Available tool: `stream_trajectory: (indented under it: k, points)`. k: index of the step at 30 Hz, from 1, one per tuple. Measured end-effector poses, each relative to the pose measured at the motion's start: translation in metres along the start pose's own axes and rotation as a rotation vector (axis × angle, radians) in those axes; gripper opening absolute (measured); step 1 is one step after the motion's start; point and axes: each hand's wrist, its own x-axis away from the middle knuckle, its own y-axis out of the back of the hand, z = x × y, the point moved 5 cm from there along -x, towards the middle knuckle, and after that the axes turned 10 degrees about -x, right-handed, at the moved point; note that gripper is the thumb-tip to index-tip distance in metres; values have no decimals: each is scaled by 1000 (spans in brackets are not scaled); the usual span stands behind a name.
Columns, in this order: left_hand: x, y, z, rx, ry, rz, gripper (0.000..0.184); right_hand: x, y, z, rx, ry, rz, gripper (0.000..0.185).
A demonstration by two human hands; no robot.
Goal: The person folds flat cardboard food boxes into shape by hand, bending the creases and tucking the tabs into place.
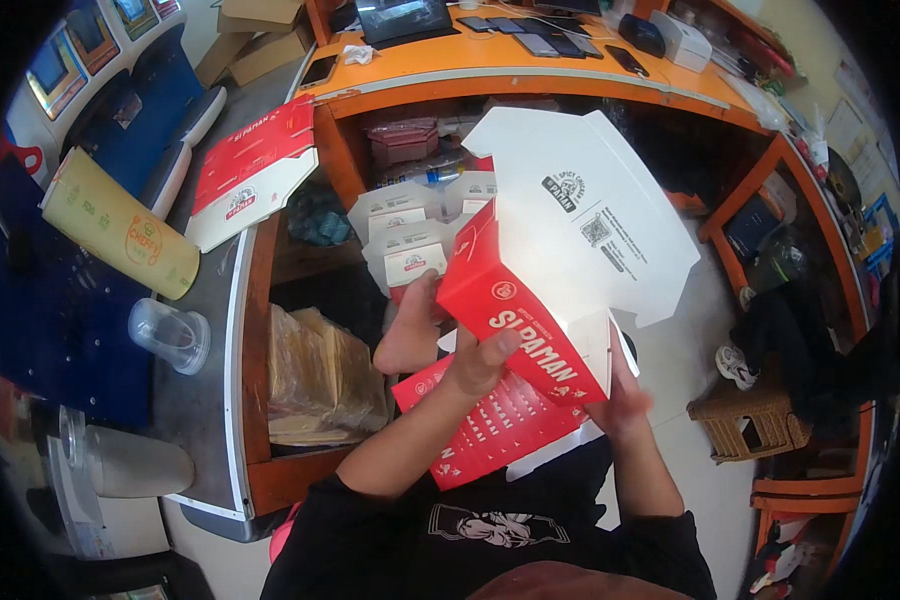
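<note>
A partly folded red and white cardboard food box point(530, 335) with "SI PAMAN" lettering is between my hands, its large white lid flap point(610, 200) standing up and away from me. My left hand point(482, 362) grips the red front panel, thumb on the outside, other fingers mostly hidden. At the box's right end, my right hand point(622, 395) holds the side near a white end flap, its fingers partly behind the card and slightly blurred. Under the box, a stack of flat red box blanks point(470, 440) lies on my lap.
More white-and-red boxes point(410, 235) sit beyond my bare foot point(408, 330). On the left counter are a flat box point(260, 165), a paper cup stack point(120, 225) and plastic lids point(170, 335). Brown paper packs point(320, 380) fill a shelf. Phones lie on the orange desk point(430, 75).
</note>
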Motion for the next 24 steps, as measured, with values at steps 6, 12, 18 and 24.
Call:
stream_trajectory:
  k: [6, 12, 18, 24]
  points:
    - [3, 5, 25, -79, -61, -17, 83, 9, 12, -10, 253, 55, 41, 91]
    - [-17, -7, -25, -141, -238, -111, 100, 14, 10, -3, 308, -74, 16, 74]
    - [-26, -6, -27, -142, -224, -102, 113, 7, 3, 0, 239, 60, -24, 81]
    - [-37, -10, -29, -121, -297, -111, 110, 9, 9, 10, 342, 209, -73, 94]
